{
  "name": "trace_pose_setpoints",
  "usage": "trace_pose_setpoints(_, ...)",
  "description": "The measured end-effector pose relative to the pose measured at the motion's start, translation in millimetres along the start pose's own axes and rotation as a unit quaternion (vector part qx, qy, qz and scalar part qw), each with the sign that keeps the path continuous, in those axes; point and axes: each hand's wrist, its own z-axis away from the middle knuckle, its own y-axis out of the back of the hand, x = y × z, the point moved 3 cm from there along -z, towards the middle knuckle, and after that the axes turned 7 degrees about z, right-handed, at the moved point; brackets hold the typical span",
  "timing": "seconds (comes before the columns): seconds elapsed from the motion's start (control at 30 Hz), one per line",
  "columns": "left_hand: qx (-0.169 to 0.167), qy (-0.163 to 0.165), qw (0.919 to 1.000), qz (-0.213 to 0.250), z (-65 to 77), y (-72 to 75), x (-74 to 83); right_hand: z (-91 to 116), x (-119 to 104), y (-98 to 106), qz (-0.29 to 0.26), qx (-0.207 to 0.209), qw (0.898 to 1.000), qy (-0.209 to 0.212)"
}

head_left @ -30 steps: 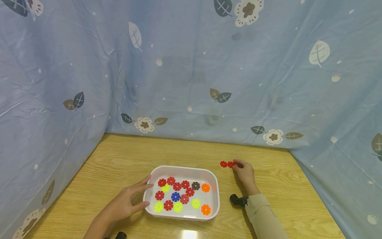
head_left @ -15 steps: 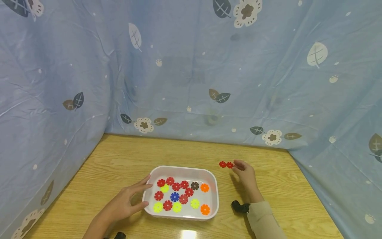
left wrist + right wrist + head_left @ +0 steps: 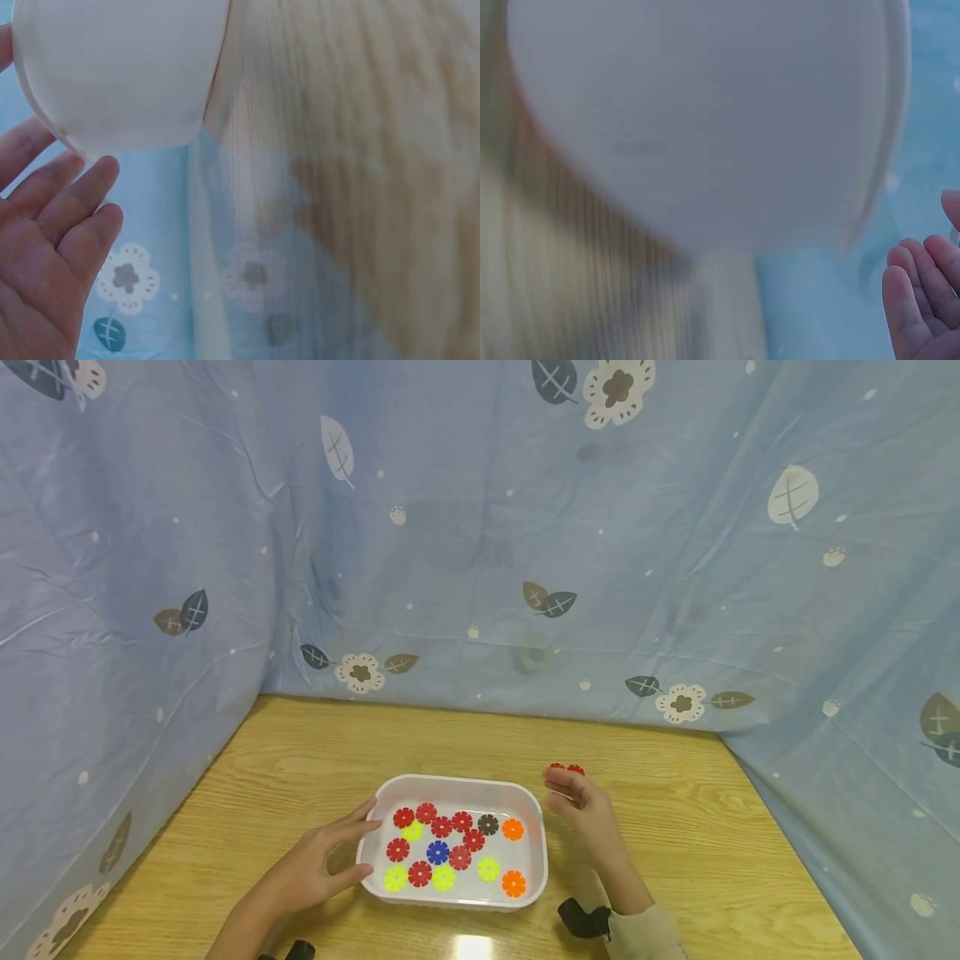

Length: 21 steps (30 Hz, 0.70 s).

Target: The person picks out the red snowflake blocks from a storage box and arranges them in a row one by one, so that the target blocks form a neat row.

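A white plastic tray (image 3: 525,893) holds flat notched discs shaped like snowflakes, among them a blue disc (image 3: 438,852), a brown disc (image 3: 488,825) and an orange disc (image 3: 513,829). My left hand (image 3: 311,868) rests at the tray's left rim with fingers and thumb spread; the left wrist view shows its fingertips (image 3: 109,166) right at the rim. Past the tray's right back corner, my right hand (image 3: 592,822) hovers with loosely bent fingers and nothing visible in them. Two red discs (image 3: 575,769) lie side by side on the table just beyond it, partly hidden by its fingers.
The tray stands on a wood-grain table (image 3: 315,752). Blue patterned cloth (image 3: 465,568) rises along the table's back and both sides. A black wrist device (image 3: 583,918) sticks out beside the right sleeve (image 3: 645,935).
My right hand has let go of the right-hand red disc and moved left and nearer, toward the tray. The two red discs stay on the table. My left hand keeps its place.
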Motion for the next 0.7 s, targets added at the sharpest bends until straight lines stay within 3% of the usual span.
trace_pose_setpoints(0.2, -0.007, 0.006, 1.0, 0.0, 0.0, 0.2, -0.2, 11.2, -17.5, -24.1, -0.049, -0.042, 0.998, 0.001)
trace_pose_setpoints(0.37, -0.012, 0.015, 0.9998, 0.002, 0.1, -0.9, -1.3, 14.4, -20.9, -43.1, -0.085, -0.101, 0.991, 0.006)
trace_pose_setpoints(0.5, -0.014, 0.021, 0.9997, 0.003, 0.4, -1.8, -1.6, 12.2, -20.5, -57.1, -0.096, -0.137, 0.986, 0.014)
trace_pose_setpoints(0.7, -0.013, 0.021, 0.9997, 0.004, 0.1, -0.8, -1.1, 3.7, -21.0, -73.9, -0.079, -0.157, 0.985, 0.002)
